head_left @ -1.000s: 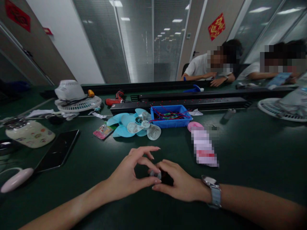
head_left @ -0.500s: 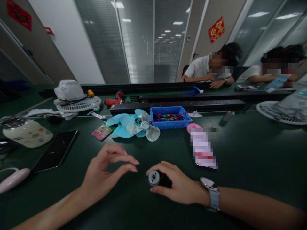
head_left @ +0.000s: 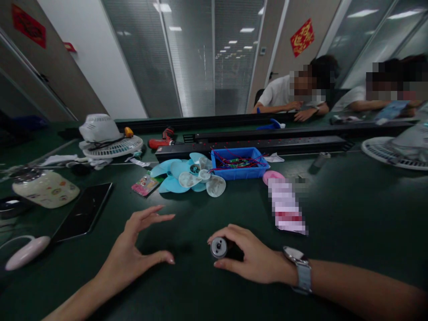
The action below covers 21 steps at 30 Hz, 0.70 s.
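Observation:
My right hand (head_left: 249, 254) is wrapped round a small cylindrical motor (head_left: 219, 247). The motor's round metal end, with small holes and a dark centre, faces me; its body is mostly covered by the fingers. To the left, my left hand (head_left: 140, 240) is held over the table with thumb and fingers spread wide, touching nothing. Beyond the hands lies a pile of light blue and whitish fan blades (head_left: 187, 174). Beside it stands a blue bin (head_left: 240, 173) full of red and dark wires and small green circuit boards.
On the left are a phone (head_left: 85, 211), a patterned jar (head_left: 47, 189) and an upturned white fan part (head_left: 100, 129). A red power drill (head_left: 162, 139) lies before black rails (head_left: 267, 146). Another metal cylinder (head_left: 323, 159) stands at right. People sit across the table.
My left hand has opened wider, its thumb and fingers drawing apart, and has moved a little left. My right hand keeps its hold on the motor. The view has shifted slightly.

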Tool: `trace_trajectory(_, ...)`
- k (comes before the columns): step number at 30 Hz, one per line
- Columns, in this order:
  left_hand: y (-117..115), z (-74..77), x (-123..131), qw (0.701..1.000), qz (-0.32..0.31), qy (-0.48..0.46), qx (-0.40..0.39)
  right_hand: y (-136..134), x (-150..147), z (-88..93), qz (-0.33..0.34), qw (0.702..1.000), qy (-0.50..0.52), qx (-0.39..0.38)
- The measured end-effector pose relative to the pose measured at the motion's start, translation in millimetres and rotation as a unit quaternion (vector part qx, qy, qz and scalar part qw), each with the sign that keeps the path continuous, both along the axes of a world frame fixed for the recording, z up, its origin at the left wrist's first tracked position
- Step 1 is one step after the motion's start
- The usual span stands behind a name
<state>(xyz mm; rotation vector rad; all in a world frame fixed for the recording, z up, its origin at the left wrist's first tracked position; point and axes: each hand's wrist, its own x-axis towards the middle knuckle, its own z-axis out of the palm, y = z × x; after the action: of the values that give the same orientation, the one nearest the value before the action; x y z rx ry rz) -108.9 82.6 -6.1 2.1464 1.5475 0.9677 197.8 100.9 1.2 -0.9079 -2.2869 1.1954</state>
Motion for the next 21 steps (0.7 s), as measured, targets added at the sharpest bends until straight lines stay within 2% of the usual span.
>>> trace_trajectory(5, -3.8, -5.9, -1.1, 0.998, -0.017, 0.039, -0.045, 1.0, -0.8, -0.8, 0.002, 1.000, 0.010, 0.006)
trace_trajectory(14, -0.3, -15.1, -8.1, 0.993, -0.024, 0.035, -0.110, -0.5, 0.3, -2.7, -0.004, 1.000, 0.015, 0.003)
trace_trajectory(17, 1.9, -5.6, -2.8, 0.994, -0.034, -0.006, -0.100, 0.0, 0.4, -4.6, -0.005, 1.000, 0.020, 0.011)
trace_trajectory(21, 7.0, 19.3, 23.7, 0.994, -0.095, -0.046, -0.020, -1.1, -0.3, -6.6, -0.005, 0.999, 0.024, 0.029)
